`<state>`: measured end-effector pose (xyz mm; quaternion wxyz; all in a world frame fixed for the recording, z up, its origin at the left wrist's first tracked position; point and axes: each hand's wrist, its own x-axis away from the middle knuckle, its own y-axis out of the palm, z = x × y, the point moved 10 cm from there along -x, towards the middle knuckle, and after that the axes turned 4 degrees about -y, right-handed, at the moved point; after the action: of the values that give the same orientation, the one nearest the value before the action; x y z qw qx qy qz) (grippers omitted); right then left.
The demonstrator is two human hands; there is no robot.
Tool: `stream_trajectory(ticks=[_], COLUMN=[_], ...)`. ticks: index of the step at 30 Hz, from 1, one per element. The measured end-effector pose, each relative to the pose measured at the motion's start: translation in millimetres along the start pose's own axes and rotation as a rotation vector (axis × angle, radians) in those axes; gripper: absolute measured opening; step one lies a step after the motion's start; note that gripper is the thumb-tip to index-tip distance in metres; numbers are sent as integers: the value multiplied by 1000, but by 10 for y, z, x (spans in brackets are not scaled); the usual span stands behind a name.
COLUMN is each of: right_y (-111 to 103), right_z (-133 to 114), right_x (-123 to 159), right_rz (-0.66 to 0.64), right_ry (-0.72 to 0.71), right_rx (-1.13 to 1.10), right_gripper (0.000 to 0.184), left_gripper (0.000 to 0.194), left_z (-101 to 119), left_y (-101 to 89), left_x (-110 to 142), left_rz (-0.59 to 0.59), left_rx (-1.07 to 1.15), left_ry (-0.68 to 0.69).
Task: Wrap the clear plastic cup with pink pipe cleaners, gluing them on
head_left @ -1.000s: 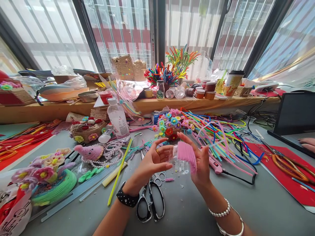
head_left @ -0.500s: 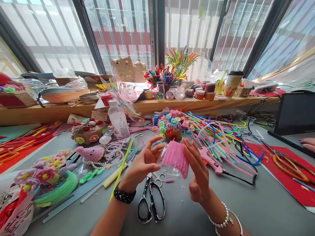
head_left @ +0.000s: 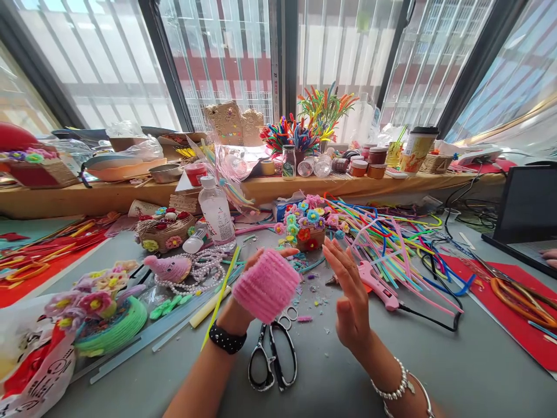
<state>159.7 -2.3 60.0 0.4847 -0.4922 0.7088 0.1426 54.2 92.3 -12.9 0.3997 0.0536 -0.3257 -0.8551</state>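
Pink wrap (head_left: 266, 285): rows fill the side in view; what's left is hidden, can't tell. Left hand (head_left: 237, 315) grips it, fingers mostly behind; right hand (head_left: 352, 303) extended, empty.

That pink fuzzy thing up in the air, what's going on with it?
A person's left hand holds the pink fuzzy piece, ridged and tilted, above a gray table. The right hand is open beside it, fingers up, apart from the piece and holding nothing. Black-handled scissors lie on the table between the forearms. Beyond the right hand, a pink glue gun lies beside a heap of colorful fuzzy stems.
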Motion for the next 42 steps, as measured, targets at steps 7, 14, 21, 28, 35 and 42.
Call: stream_trajectory(ticks=[7, 14, 21, 28, 35, 42], right_y=[164, 406, 402, 354, 375, 370], right_z=[65, 136, 236, 558, 504, 560], right_x=[24, 125, 146, 231, 256, 276], right_rz=[-81, -237, -168, -17, -6, 86], right_ry=[97, 156, 277, 473, 480, 541], right_rx=[-158, -258, -362, -559, -565, -624], right_gripper=[62, 67, 68, 73, 69, 65], left_gripper=[36, 30, 37, 53, 54, 51], left_z=[44, 189, 217, -15, 64, 61], left_y=[-20, -321, -217, 144, 58, 76], left_x=[17, 81, 64, 9, -5, -31], left_rz=[193, 451, 416, 169, 272, 237], left_rx=[-100, -46, -225, -426, -454, -528], left_ry=[60, 242, 269, 48, 156, 229])
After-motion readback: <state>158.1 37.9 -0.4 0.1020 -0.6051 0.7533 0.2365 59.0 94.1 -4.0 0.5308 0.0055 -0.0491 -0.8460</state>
